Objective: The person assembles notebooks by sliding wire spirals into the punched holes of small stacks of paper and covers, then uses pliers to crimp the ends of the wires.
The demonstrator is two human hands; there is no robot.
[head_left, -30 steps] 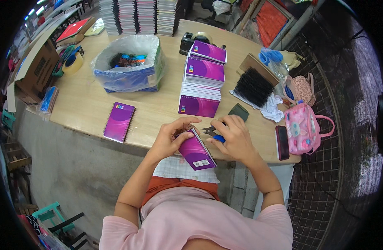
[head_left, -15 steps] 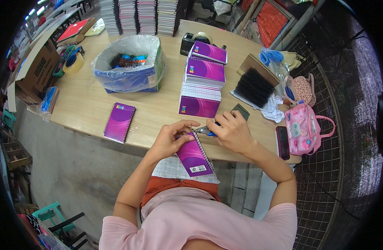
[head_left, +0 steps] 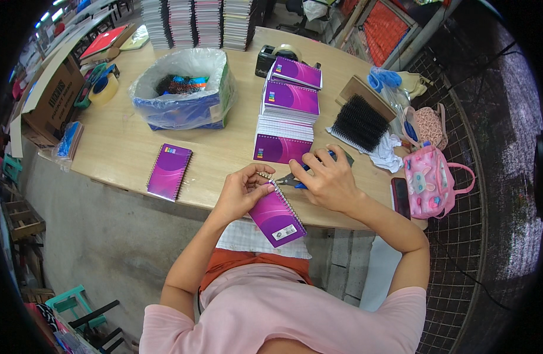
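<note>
My left hand (head_left: 245,190) pinches a purple spiral notebook (head_left: 278,219) near its upper end, over the table's front edge. A metal wire coil runs along the notebook's right side, and a white label sits near its lower end. In my right hand (head_left: 329,180) is a pair of pliers (head_left: 289,182) with blue handles, the fingers wrapped round them. The plier jaws point left, close to the top end of the coil; whether they touch the wire I cannot tell. Another purple notebook (head_left: 170,172) lies flat on the table to the left.
A row of purple notebooks (head_left: 288,121) stands beyond my hands. Left of it is a plastic-lined box (head_left: 224,112). Black wire coils (head_left: 360,123) lie at the right, near a pink bag (head_left: 428,186) and a dark phone-like case (head_left: 400,197). Tall notebook stacks (head_left: 209,23) rise at the back.
The pliers have shifted slightly left and down, and my right hand's fingers have spread more around the handles. The held notebook has tilted a little, its lower end moving right and up.
</note>
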